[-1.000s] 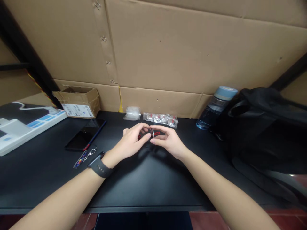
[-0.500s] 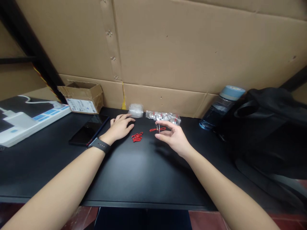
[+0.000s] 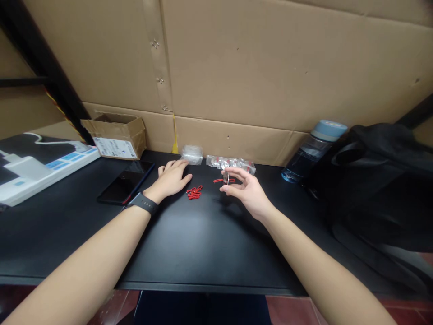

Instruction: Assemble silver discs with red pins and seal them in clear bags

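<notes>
Between thumb and fingertips, my right hand [image 3: 248, 192] grips a small round silvery disc [image 3: 226, 177] on edge; its exact kind is unclear. A red cord loop [image 3: 218, 180] shows beside the disc; whether the two are joined I cannot tell. My left hand [image 3: 172, 179] lies spread on the black table, its fingertips beside a stack of clear plastic bags [image 3: 191, 154]. Several red cords [image 3: 194, 192] lie in a small pile between the hands. Behind my right hand are clear packets [image 3: 232, 164] with silvery discs and red bits inside.
At left are a white power strip [image 3: 64, 167], a small open cardboard box [image 3: 117, 135] and a dark phone [image 3: 126, 183]. A blue-lidded water bottle [image 3: 313, 151] leans by a black bag [image 3: 372, 189] at right. A cardboard wall [image 3: 257, 81] stands behind.
My right hand and the disc have shifted slightly to the right, and the disc's face has turned a little. My left hand stays almost where it was.
</notes>
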`<action>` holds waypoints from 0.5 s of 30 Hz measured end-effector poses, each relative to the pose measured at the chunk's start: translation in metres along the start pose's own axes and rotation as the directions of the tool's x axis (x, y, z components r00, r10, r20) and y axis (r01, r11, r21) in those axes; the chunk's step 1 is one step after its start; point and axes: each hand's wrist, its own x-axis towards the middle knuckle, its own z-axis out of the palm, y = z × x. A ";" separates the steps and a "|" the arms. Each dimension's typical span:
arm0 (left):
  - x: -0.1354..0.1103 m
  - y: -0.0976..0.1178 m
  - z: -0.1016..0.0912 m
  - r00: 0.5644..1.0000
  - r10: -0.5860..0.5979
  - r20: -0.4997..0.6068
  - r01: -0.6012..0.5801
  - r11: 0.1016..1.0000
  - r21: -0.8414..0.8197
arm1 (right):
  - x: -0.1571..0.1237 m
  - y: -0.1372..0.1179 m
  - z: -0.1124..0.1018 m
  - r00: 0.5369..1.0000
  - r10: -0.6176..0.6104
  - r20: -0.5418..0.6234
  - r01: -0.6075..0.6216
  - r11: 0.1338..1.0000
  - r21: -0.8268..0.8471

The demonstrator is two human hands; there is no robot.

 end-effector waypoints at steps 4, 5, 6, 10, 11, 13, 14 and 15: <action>-0.002 0.009 -0.019 0.970 0.039 -0.238 -0.058 0.996 -0.072 | 0.003 -0.004 -0.003 0.998 -0.055 -0.019 0.056 0.998 0.014; -0.004 0.012 -0.026 0.948 0.039 -0.315 -0.078 0.991 -0.111 | 0.004 -0.005 -0.006 0.996 -0.077 -0.039 0.078 0.997 0.028; -0.006 0.015 -0.033 0.922 0.036 -0.385 -0.103 0.982 -0.156 | 0.005 -0.008 -0.009 0.993 -0.098 -0.068 0.101 0.994 0.040; -0.018 0.035 -0.049 0.851 0.059 -0.521 -0.258 0.912 -0.319 | 0.010 -0.017 -0.028 0.968 -0.163 -0.191 0.163 0.986 -0.013; -0.021 0.042 -0.050 0.855 0.070 -0.514 -0.287 0.889 -0.357 | 0.011 -0.019 -0.033 0.961 -0.178 -0.213 0.172 0.984 -0.045; -0.027 0.056 -0.046 0.861 0.107 -0.496 -0.343 0.843 -0.413 | 0.012 -0.022 -0.041 0.948 -0.206 -0.242 0.188 0.977 -0.097; -0.030 0.064 -0.043 0.861 0.155 -0.485 -0.384 0.824 -0.418 | 0.012 -0.024 -0.043 0.943 -0.218 -0.251 0.196 0.974 -0.113; -0.032 0.070 -0.039 0.856 0.224 -0.465 -0.433 0.803 -0.410 | 0.012 -0.025 -0.044 0.940 -0.228 -0.255 0.202 0.972 -0.122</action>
